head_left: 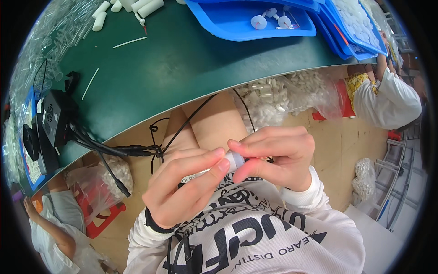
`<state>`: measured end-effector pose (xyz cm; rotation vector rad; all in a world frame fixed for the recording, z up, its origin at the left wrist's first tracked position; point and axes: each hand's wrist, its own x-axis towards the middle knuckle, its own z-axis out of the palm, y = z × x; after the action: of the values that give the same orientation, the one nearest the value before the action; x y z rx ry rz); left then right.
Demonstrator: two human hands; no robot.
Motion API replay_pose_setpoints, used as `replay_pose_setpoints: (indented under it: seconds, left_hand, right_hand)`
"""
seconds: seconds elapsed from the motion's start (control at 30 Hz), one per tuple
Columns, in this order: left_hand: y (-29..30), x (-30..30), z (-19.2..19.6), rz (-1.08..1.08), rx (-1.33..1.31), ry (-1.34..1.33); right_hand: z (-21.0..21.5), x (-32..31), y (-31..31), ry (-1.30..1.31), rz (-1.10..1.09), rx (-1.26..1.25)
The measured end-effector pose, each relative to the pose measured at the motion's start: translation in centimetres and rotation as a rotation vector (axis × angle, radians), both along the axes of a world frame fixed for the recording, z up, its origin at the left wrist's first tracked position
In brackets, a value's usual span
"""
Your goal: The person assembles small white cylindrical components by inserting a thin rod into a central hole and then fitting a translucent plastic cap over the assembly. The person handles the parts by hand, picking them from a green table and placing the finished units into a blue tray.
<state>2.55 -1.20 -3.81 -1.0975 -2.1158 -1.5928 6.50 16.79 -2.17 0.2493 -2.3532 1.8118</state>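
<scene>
Close to my body, past the table's near edge, both hands meet around a small white cylindrical piece (234, 161) with a pale bluish band. My left hand (187, 185) pinches its left end between thumb and fingertips. From the other side, the thumb and fingers of my right hand (279, 155) close around its right end. My fingers cover both ends, so its full shape is hidden.
The green table (159, 77) carries blue trays (255, 34) with round white parts, white cylinders (150, 8), clear tubes (68, 27), thin white sticks (90, 84) and a black device (59, 112) with cables. Bags of white parts (278, 98) lie below. Other people sit at both sides.
</scene>
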Motion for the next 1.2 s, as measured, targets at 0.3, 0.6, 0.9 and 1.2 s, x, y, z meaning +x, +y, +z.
replay_pose_setpoints:
  seconds: [0.3, 0.6, 0.9, 1.2]
  left_hand:
    - [-0.3, -0.2, 0.9, -0.060, 0.155, -0.729]
    - [-0.2, 0.1, 2.3, -0.202, 0.021, -0.917]
    - [-0.5, 0.5, 1.5, -0.172, -0.065, -0.666]
    - [-0.9, 0.5, 1.5, -0.175, -0.250, -0.531]
  right_hand:
    - [-1.1, -0.9, 0.3, -0.054, -0.271, -0.449]
    - [-0.6, -1.3, 0.5, 0.400, -0.005, 0.272]
    - [-0.9, -1.8, 1.1, 0.388, 0.136, 0.148]
    - [-2.2, -0.8, 0.5, 0.406, 0.126, 0.151]
